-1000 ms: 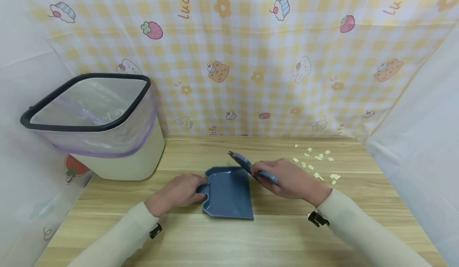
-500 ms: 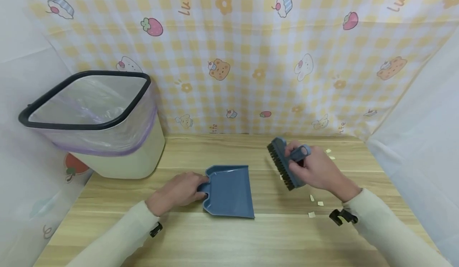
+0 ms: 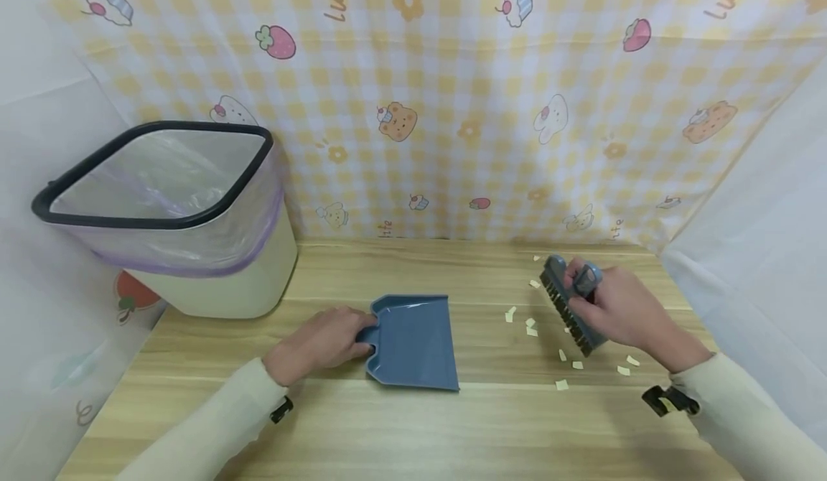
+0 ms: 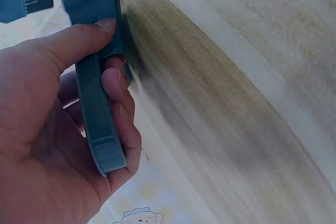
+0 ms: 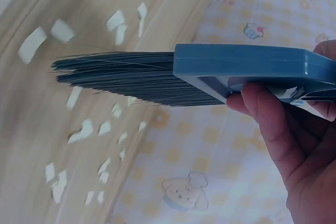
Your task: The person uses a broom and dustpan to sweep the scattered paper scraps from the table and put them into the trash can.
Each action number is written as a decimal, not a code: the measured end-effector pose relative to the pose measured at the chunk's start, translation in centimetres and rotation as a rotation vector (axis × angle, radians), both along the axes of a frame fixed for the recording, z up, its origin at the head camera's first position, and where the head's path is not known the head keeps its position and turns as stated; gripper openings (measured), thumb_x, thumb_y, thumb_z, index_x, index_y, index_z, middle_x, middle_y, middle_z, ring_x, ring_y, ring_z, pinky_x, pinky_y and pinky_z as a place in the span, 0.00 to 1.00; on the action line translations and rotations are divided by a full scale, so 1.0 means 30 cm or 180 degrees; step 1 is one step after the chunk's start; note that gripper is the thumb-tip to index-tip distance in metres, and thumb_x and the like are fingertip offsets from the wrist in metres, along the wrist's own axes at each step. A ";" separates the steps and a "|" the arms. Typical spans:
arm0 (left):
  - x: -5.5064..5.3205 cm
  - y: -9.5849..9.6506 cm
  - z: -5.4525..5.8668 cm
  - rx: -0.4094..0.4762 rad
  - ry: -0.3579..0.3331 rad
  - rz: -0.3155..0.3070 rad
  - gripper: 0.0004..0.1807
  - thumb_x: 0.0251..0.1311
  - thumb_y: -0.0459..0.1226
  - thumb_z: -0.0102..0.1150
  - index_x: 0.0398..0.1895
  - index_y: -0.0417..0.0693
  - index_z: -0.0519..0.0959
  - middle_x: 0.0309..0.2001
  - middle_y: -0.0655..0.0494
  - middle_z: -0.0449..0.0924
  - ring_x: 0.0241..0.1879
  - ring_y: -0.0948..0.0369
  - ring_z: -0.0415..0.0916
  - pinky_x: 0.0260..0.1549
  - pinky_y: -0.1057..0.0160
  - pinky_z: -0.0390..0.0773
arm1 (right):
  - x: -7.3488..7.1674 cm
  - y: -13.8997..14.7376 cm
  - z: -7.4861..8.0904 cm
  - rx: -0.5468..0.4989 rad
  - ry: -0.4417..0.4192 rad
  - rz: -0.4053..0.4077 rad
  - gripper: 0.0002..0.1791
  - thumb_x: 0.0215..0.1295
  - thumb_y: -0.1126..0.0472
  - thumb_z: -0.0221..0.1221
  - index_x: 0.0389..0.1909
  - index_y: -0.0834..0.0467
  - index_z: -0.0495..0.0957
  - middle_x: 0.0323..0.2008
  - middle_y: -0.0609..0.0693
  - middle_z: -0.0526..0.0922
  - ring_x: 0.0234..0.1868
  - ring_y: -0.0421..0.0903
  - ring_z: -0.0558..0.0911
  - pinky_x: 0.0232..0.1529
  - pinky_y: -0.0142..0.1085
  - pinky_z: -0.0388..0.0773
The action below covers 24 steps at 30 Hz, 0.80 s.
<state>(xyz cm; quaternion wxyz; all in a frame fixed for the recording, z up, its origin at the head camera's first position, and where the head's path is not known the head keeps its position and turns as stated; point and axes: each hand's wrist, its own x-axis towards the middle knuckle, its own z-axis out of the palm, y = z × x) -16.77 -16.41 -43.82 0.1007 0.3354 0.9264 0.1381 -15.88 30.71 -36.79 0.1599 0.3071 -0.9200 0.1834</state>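
A blue dustpan (image 3: 416, 344) lies flat on the wooden table, its wide lip facing right. My left hand (image 3: 323, 344) grips its handle (image 4: 97, 108), thumb on top and fingers curled beneath in the left wrist view. At the right my right hand (image 3: 617, 309) holds a blue hand brush (image 3: 562, 301), with dark bristles (image 5: 121, 74) angled down to the left. Small pale paper scraps (image 3: 531, 327) lie scattered around and under the brush. More paper scraps (image 5: 81, 131) show past the bristles in the right wrist view.
A cream trash bin (image 3: 226, 298) with a black rim and a clear liner stands at the back left. Behind the table hangs a yellow checked curtain (image 3: 452, 108). White sheets (image 3: 762, 201) close off both sides.
My right hand has carried the brush from above the dustpan's lip rightward to the paper scraps, turning its bristles down. Several scraps now lie farther left. My left hand and the dustpan stay put.
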 end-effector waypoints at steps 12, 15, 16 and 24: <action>-0.002 -0.001 -0.002 -0.0010 -0.0021 0.0034 0.17 0.72 0.37 0.73 0.58 0.37 0.86 0.50 0.46 0.90 0.45 0.55 0.87 0.49 0.49 0.87 | 0.072 0.068 -0.019 0.0281 0.0109 -0.0219 0.12 0.59 0.66 0.64 0.41 0.51 0.75 0.15 0.28 0.59 0.17 0.29 0.60 0.18 0.32 0.61; -0.002 -0.001 -0.001 -0.0024 -0.0025 0.0050 0.17 0.72 0.37 0.73 0.58 0.37 0.86 0.51 0.46 0.90 0.45 0.55 0.86 0.49 0.49 0.87 | 0.089 0.068 -0.032 0.0264 0.0042 -0.0269 0.09 0.60 0.65 0.63 0.39 0.52 0.76 0.14 0.28 0.58 0.16 0.28 0.59 0.17 0.32 0.61; -0.002 -0.002 -0.001 -0.0030 -0.0022 0.0052 0.17 0.72 0.37 0.74 0.59 0.37 0.86 0.51 0.45 0.90 0.45 0.55 0.86 0.49 0.49 0.87 | 0.094 0.066 -0.038 0.0252 0.0024 -0.0282 0.09 0.60 0.65 0.63 0.39 0.52 0.76 0.14 0.27 0.58 0.16 0.27 0.58 0.17 0.32 0.60; -0.010 0.000 -0.003 -0.0008 -0.0027 0.0002 0.11 0.72 0.37 0.73 0.51 0.41 0.87 0.38 0.59 0.84 0.32 0.64 0.74 0.37 0.58 0.81 | 0.106 0.041 -0.084 0.0261 -0.0003 -0.0383 0.07 0.61 0.65 0.64 0.37 0.53 0.78 0.14 0.29 0.57 0.17 0.30 0.60 0.19 0.33 0.62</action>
